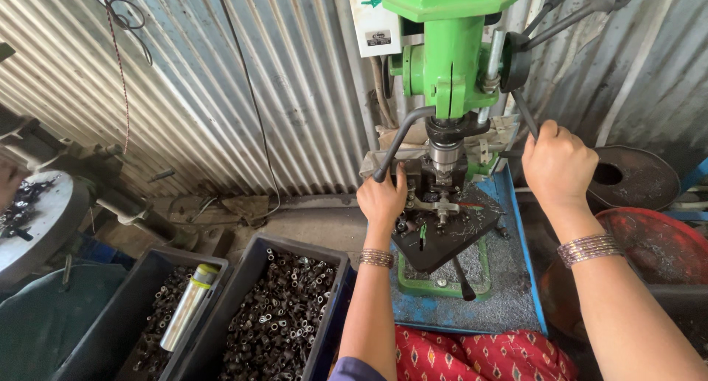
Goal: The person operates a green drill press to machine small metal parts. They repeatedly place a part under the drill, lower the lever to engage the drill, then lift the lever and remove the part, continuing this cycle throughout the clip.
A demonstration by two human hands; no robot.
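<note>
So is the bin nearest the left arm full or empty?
Nearly full: the bin holds small dark metal tubes heaped close to its rim.

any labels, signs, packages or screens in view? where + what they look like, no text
Switch box: on the corrugated wall, left of the green drill press head; white, rectangular.
Arrow sticker: top of the box; small, green.
Label: lower on the box face; small rectangle, dark with white.
Canister: lying in the left crate of metal parts; silver cylinder, yellow cap, no label visible.
No screens or signs.
</note>
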